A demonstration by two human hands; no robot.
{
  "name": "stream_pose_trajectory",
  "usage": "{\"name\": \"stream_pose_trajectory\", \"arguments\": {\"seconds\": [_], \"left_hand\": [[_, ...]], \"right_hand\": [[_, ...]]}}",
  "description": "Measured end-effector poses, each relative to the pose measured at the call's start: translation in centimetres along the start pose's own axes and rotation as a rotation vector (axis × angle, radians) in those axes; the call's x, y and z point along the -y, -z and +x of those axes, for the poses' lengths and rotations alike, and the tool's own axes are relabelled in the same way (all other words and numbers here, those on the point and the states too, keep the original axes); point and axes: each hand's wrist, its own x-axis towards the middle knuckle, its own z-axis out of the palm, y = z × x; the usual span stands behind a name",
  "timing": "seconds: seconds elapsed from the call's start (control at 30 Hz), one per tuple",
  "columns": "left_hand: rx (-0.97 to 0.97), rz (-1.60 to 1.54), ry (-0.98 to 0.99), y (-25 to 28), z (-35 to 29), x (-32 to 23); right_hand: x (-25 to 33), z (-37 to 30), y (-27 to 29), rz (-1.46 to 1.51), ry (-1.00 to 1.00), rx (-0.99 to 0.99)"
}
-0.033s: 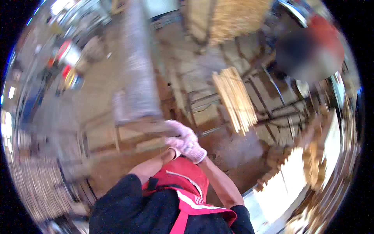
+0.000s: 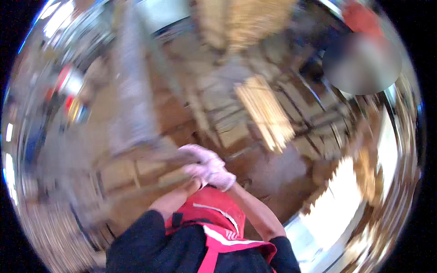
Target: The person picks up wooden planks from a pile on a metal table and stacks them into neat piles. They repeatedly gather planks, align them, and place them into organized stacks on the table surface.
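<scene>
My left hand (image 2: 195, 172) and my right hand (image 2: 214, 166) are together in front of the red apron (image 2: 214, 202), both in pale pink knit gloves. The right hand lies across and partly over the left. Motion smears the fingers, so I cannot make out whether they grip each other or something small. Just beyond them is the blurred near end of a long greyish beam-like surface (image 2: 134, 104). To the right of the hands, at a distance, lies a bundle of thin wooden strips (image 2: 266, 113).
Pale stacked boards (image 2: 334, 204) stand at the lower right. Another person (image 2: 362, 59), in red, is at the upper right. Buckets (image 2: 70, 82) sit at the far left. A large tan stack (image 2: 255, 22) is at the back, and thin strips (image 2: 43, 223) lie at lower left.
The surroundings have shifted left in the picture and are more blurred. My hands sit slightly farther left and lower, still together.
</scene>
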Motion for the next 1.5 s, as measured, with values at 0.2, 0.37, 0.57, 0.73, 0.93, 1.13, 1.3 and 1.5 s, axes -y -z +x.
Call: {"name": "stream_pose_trajectory", "arguments": {"seconds": [0.2, 0.37, 0.57, 0.73, 0.93, 1.13, 1.3, 1.5], "left_hand": [[0.182, -0.174, -0.235, -0.7, -2.0, 2.1], [0.368, -0.265, -0.278, 0.5, -1.6, 5.3], [0.734, -0.534, -0.309, 1.8, 1.8, 4.0], [0.884, -0.534, -0.224, 8.1, -3.1, -19.1], [1.194, -0.702, -0.537, 4.5, -14.5, -46.2], [1.579, -0.372, -0.555, -3.6, -24.3, -58.4], [1.896, -0.222, -0.468, 0.5, -27.3, -61.8], [2.038, -0.016, -0.725, 2.3, -30.4, -64.3]], "right_hand": [[2.0, -4.2, -1.1, -0.264, -0.007, -0.267], [0.2, -11.7, -1.0, -0.433, 0.121, -0.579], [0.3, -35.6, -6.0, -0.445, -0.167, -1.420], [-12.0, -55.2, -14.8, -0.880, -1.399, -2.392], [-16.3, -60.0, -17.5, -0.250, -1.295, -2.549], [-12.0, -60.0, -18.4, -0.002, -0.760, -2.212], [-18.5, -68.1, -35.6, -0.012, -2.223, -2.829], [-21.4, -65.9, -45.1, 0.826, -1.002, -3.302]]}}
